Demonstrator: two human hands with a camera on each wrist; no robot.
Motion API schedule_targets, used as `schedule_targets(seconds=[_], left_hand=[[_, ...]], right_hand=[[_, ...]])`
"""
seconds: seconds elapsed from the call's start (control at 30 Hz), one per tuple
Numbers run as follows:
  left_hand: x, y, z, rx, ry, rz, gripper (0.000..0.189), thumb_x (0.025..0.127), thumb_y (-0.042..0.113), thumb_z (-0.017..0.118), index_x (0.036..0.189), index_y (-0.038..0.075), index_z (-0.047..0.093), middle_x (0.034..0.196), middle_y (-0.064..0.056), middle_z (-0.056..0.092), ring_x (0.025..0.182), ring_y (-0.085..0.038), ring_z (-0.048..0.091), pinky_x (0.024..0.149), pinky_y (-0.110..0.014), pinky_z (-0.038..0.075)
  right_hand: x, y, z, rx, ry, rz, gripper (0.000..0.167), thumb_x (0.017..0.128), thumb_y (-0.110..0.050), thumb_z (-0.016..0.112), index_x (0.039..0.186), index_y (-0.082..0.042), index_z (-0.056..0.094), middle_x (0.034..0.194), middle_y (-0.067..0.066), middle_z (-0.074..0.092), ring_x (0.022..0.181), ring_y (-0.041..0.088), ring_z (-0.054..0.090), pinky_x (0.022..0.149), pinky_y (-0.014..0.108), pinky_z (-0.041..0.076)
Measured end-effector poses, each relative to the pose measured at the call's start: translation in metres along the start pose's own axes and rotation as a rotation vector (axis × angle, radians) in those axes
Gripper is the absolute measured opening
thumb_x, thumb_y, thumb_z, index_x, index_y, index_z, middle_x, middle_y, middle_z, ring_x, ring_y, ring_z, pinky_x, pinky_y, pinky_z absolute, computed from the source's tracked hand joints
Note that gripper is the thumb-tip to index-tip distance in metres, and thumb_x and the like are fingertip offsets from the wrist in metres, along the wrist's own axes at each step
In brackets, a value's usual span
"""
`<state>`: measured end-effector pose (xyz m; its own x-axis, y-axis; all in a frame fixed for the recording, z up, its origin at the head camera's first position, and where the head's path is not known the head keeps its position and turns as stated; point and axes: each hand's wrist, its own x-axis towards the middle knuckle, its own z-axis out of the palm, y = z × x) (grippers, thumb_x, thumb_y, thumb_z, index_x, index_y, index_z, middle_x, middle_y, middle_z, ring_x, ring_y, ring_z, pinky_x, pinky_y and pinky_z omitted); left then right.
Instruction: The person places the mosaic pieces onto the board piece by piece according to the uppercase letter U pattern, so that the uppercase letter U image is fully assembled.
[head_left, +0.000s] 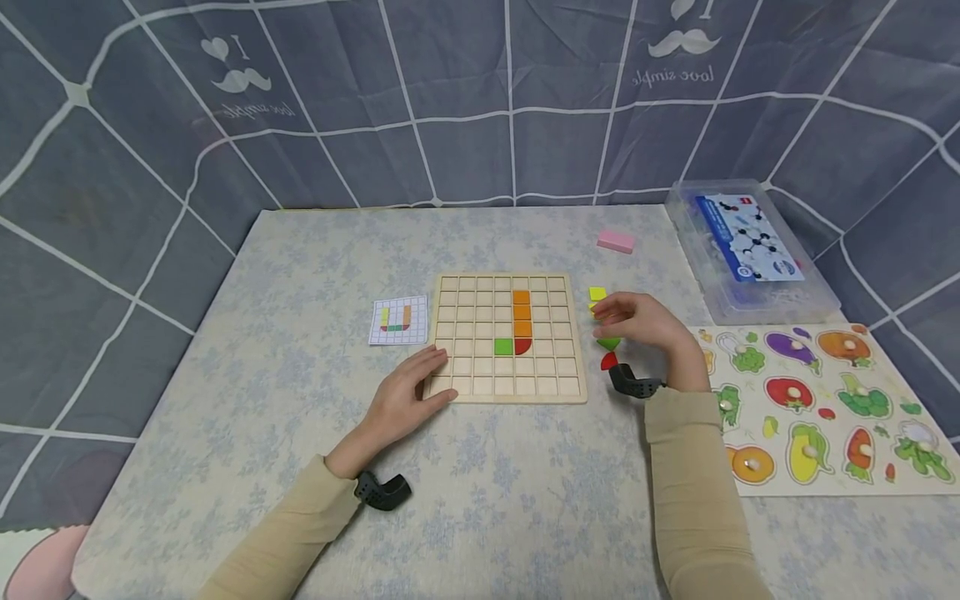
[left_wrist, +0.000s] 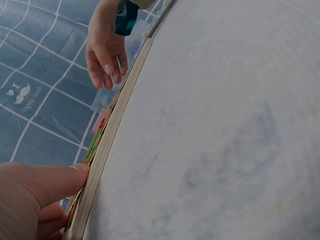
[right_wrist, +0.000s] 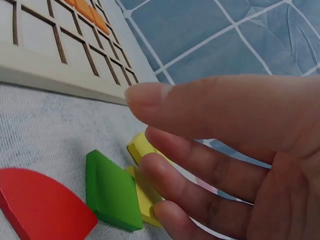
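On the table lies a wooden grid board [head_left: 468,368]. Several orange squares [head_left: 522,312] form a column in it, ending in a red quarter-circle [head_left: 522,346] with a green square [head_left: 503,347] beside it. My left hand [head_left: 401,400] rests on the board's left edge, thumb near the front corner. Right of the board, my right hand [head_left: 643,321] hovers over loose pieces with fingers loosely bent and nothing between them. Those pieces include yellow ones [head_left: 597,293], a green square [right_wrist: 112,192] and a red quarter-circle [right_wrist: 42,205]; the hand partly hides them in the head view.
A small pattern card [head_left: 399,321] showing a coloured U lies left of the board. Behind, to the right, is a pink block [head_left: 616,242]. A clear plastic box [head_left: 750,242] and a vegetable puzzle board [head_left: 817,417] occupy the right side.
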<state>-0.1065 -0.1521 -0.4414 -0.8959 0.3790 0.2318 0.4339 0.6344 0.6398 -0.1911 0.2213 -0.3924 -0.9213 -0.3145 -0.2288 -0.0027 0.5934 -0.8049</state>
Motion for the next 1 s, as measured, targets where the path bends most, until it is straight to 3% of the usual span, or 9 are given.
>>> schedule_targets(seconds=[0.4,0.67,1.0], left_hand=[[0.000,0.001,0.000,0.009,0.017,0.015,0.058,0.083,0.023,0.073,0.130,-0.006,0.053,0.135,-0.020,0.049,0.130,-0.033,0.039,0.105,-0.047,0.035],[0.001,0.001,-0.001,0.007,0.005,0.004,0.058,0.083,0.024,0.072,0.130,-0.005,0.053,0.135,-0.019,0.049,0.130,-0.031,0.039,0.106,-0.046,0.035],[0.000,0.001,-0.001,0.002,-0.002,-0.010,0.057,0.084,0.025,0.071,0.130,-0.004,0.053,0.136,-0.018,0.049,0.131,-0.031,0.039,0.107,-0.045,0.034]], right_hand=[[0.001,0.005,-0.003,-0.027,-0.001,0.009,0.040,0.083,-0.010,0.072,0.116,0.006,0.059,0.109,0.022,0.063,0.097,0.029,0.060,0.082,0.032,0.049],[0.001,0.010,-0.003,-0.027,-0.010,0.026,0.040,0.080,-0.006,0.074,0.115,0.007,0.059,0.112,0.022,0.062,0.100,0.032,0.059,0.089,0.041,0.049],[0.003,0.014,0.000,-0.038,-0.024,0.003,0.039,0.079,-0.002,0.073,0.114,0.007,0.060,0.111,0.022,0.061,0.100,0.033,0.058,0.087,0.038,0.050]])
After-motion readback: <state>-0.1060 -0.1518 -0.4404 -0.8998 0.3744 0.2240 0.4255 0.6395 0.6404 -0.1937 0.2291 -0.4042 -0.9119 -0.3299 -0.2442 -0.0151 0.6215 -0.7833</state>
